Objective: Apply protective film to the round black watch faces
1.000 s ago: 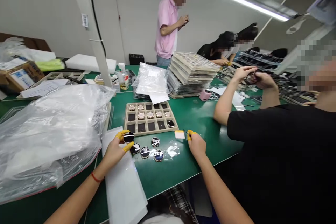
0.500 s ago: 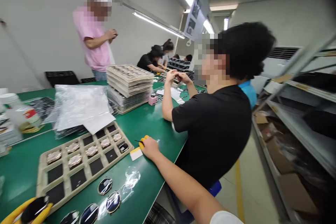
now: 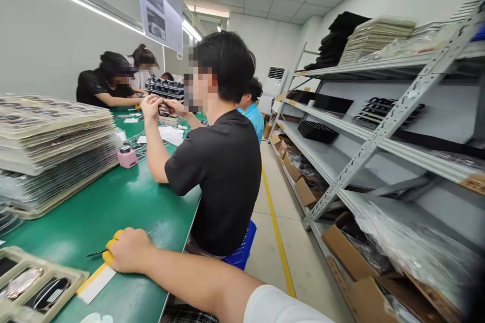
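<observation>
My right hand [image 3: 131, 251] rests on the green table with yellow finger covers on its fingertips. Its fingers are closed around a thin dark pointed tool [image 3: 97, 253], whose tip sticks out to the left; the rest is hidden in the grip. Just below the fingers lies a white pad with a yellow edge [image 3: 97, 284]. Left of it, a beige compartment tray [image 3: 78, 282] holds a rose-gold watch-like part [image 3: 25, 282] and a dark round glossy part [image 3: 48, 293]. My left hand is out of the picture.
A tall stack of beige trays [image 3: 56, 146] stands at the left, with a pink dispenser bottle [image 3: 127, 156] beside it. A co-worker in black [image 3: 223, 176] sits close on a blue stool [image 3: 242, 250], handling a small part. Metal shelving [image 3: 364, 166] with boxes lines the right.
My view has swung to the right, so the tray and my right hand appear farther left. My left hand, which held a dark round part, has left the picture. The right hand keeps its tool.
</observation>
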{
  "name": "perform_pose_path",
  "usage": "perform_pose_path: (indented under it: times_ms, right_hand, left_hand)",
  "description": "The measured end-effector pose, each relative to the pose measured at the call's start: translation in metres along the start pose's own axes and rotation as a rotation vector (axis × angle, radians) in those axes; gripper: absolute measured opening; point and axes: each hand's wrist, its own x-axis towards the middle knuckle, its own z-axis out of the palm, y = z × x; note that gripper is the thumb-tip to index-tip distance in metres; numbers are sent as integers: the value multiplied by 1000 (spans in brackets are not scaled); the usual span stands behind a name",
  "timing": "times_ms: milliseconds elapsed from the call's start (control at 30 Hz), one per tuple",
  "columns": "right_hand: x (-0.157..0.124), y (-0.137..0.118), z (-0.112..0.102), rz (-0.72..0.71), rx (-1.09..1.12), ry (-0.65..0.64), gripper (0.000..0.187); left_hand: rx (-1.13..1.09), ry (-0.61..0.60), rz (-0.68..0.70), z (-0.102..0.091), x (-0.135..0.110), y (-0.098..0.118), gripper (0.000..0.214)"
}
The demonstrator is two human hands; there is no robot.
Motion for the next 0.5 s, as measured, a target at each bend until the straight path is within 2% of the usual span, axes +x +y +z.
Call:
perform_pose_path:
  times_ms: [100, 200, 300, 400, 500]
  right_hand:
    - [1, -1, -3, -6, 16, -39, 31]
    - [1, -1, -5, -19, 30, -73, 32]
    - [1, -1, -4, -4, 46, -77, 32]
    - [3, -1, 0, 15, 43, -52, 32]
    - [7, 1, 5, 2, 35, -74, 29]
  left_hand:
    - [-46, 51, 74, 20, 37, -5, 62]
    - [-84, 75, 112, 22, 51, -20, 74]
    - [-102, 90, 124, 19, 54, -26, 73]
    - [-97, 86, 112, 21, 53, -17, 71]
    - [-69, 41, 73, 21, 34, -7, 69]
